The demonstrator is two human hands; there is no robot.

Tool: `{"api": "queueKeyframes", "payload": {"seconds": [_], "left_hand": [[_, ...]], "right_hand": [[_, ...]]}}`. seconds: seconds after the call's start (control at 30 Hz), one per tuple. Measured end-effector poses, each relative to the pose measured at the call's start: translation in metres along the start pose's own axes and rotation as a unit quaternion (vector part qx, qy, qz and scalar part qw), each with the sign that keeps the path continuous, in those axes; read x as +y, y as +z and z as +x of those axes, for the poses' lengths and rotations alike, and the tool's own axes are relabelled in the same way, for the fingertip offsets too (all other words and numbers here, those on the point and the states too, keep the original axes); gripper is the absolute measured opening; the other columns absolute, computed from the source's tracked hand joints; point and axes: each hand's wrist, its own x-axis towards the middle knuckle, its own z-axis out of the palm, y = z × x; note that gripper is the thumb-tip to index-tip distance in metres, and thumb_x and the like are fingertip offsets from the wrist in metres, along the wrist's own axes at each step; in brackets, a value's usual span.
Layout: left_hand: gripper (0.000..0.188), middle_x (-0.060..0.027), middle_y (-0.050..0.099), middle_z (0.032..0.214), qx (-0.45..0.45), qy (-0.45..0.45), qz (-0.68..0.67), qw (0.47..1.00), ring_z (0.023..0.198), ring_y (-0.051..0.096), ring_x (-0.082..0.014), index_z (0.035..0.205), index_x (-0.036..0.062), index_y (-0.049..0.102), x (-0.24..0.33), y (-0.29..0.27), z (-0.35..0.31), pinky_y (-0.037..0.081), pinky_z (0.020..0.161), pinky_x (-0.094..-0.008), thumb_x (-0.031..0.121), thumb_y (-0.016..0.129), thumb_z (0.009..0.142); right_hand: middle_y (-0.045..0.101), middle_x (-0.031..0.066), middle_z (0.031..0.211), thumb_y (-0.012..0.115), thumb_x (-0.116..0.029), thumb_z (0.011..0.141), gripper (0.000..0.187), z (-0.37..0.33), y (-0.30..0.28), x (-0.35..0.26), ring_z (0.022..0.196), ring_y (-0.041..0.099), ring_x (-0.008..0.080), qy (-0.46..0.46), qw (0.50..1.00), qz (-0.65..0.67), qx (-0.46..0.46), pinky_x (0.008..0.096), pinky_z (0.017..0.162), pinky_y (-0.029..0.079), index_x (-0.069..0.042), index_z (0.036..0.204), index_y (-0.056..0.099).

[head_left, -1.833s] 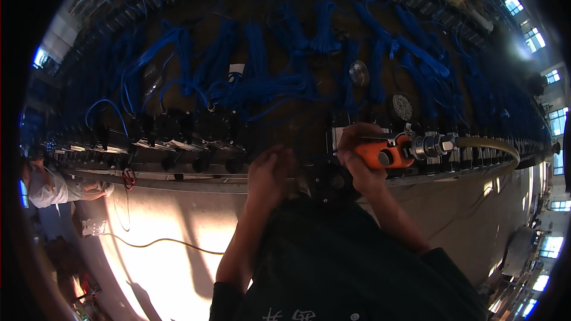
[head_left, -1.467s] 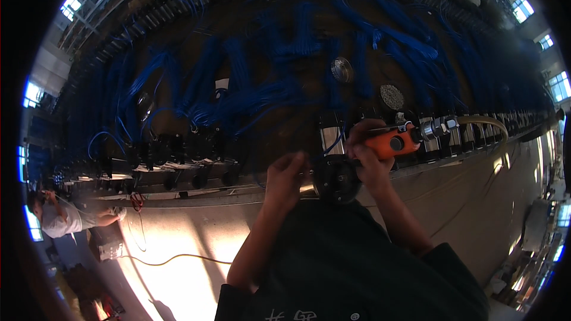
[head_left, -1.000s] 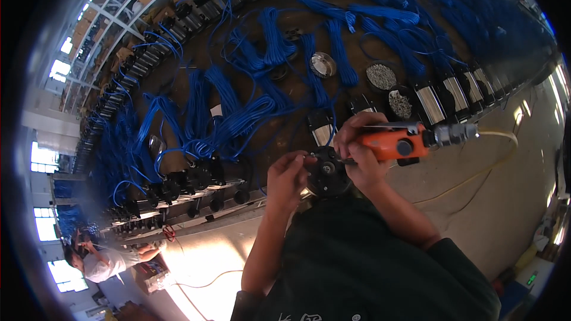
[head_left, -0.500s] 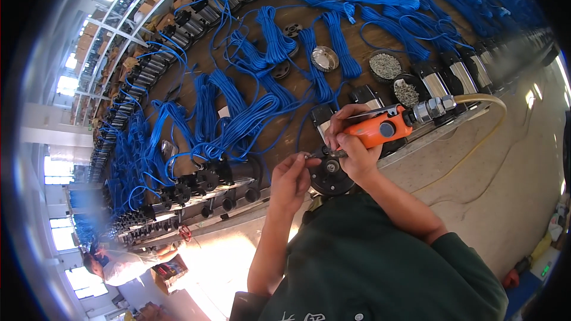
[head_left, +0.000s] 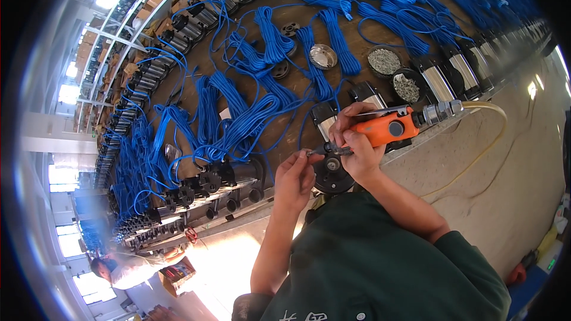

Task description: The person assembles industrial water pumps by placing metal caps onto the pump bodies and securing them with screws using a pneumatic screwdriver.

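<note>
My right hand (head_left: 364, 153) is wrapped round an orange air screwdriver (head_left: 383, 129), held nearly level. A metal fitting joins its right end to a pale hose. Its dark tip points left at the fingertips of my left hand (head_left: 294, 177). Those fingers are pinched together on something too small to name, right at the screwdriver's tip. Just below the tip is a black round motor end (head_left: 333, 179) with a hub in its middle, partly hidden by my hands. Two metal-bodied motors (head_left: 324, 117) lie just behind it.
Bundled blue cables (head_left: 250, 122) cover much of the brown table (head_left: 238, 18). Two bowls of small metal screws (head_left: 384, 61) and a shiny metal dish (head_left: 323, 56) stand behind my hands. Motors (head_left: 437, 80) line the table's edge. The pale hose (head_left: 504, 120) loops down at the right. Another person (head_left: 128, 268) works at far left.
The screwdriver's tip has moved left, up to my left fingertips. My left fingers stay pinched. The whole view has shifted slightly.
</note>
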Motion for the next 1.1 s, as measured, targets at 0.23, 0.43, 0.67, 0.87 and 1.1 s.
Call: {"api": "queueKeyframes", "payload": {"seconds": [0.23, 0.43, 0.67, 0.87, 1.1], "left_hand": [[0.022, -0.012, 0.07, 0.094, 0.0, -0.022, -0.02, 1.0, 0.041, 0.034, -0.0062, 0.094, 0.0018, 0.061, -0.001, 0.002, -0.001, 0.025, 0.035, -0.0195, 0.022, 0.053, 0.098], [0.022, -0.01, 0.07, 0.093, 0.012, -0.021, -0.063, 0.998, 0.042, 0.035, -0.0066, 0.094, 0.0041, 0.063, -0.002, 0.01, -0.002, 0.026, 0.035, -0.0197, 0.023, 0.053, 0.098], [0.021, -0.0114, 0.069, 0.091, 0.029, -0.006, -0.063, 0.998, 0.041, 0.033, -0.0067, 0.1, 0.0039, 0.059, -0.002, 0.016, -0.004, 0.025, 0.035, -0.0196, 0.023, 0.052, 0.098], [0.023, -0.0084, 0.062, 0.072, 0.05, -0.016, 0.005, 0.999, 0.04, 0.033, -0.0063, 0.095, 0.0008, 0.06, 0.002, 0.035, -0.005, 0.024, 0.036, -0.0209, 0.022, 0.053, 0.098], [0.021, -0.0016, 0.054, 0.06, -0.089, 0.085, 0.43, 0.895, 0.049, 0.041, -0.0032, 0.107, -0.0032, 0.067, 0.011, 0.053, 0.007, 0.027, 0.044, -0.02, 0.01, 0.055, 0.096]], "right_hand": [[0.055, 0.0115, 0.079, 0.048, 0.007, 0.075, 0.029, 0.0, 0.002, -0.006, 0.063, 0.052, 0.016, -0.003, 1.0, 0.018, 0.01, 0.0297, 0.06, 0.046, 0.001, 0.104, 0.047], [0.055, 0.0119, 0.088, 0.052, 0.0, 0.075, 0.03, 0.001, -0.005, -0.008, 0.06, 0.051, 0.0138, -0.003, 1.0, 0.009, -0.013, 0.0323, 0.066, 0.046, -0.002, 0.105, 0.049], [0.055, 0.0114, 0.088, 0.053, -0.001, 0.076, 0.03, 0.003, -0.005, -0.011, 0.059, 0.05, 0.0132, -0.007, 0.999, 0.024, -0.024, 0.0313, 0.065, 0.046, -0.002, 0.105, 0.049], [0.054, 0.0109, 0.076, 0.049, 0.005, 0.073, 0.03, 0.006, -0.005, -0.022, 0.059, 0.05, 0.0151, -0.041, 0.998, 0.026, -0.04, 0.0304, 0.058, 0.046, 0.001, 0.103, 0.047], [0.054, 0.0101, 0.077, 0.051, 0.003, 0.072, 0.031, 0.012, -0.028, -0.053, 0.059, 0.051, 0.0149, 0.002, 1.0, 0.002, -0.01, 0.0295, 0.055, 0.045, 0.0, 0.103, 0.048]]}}
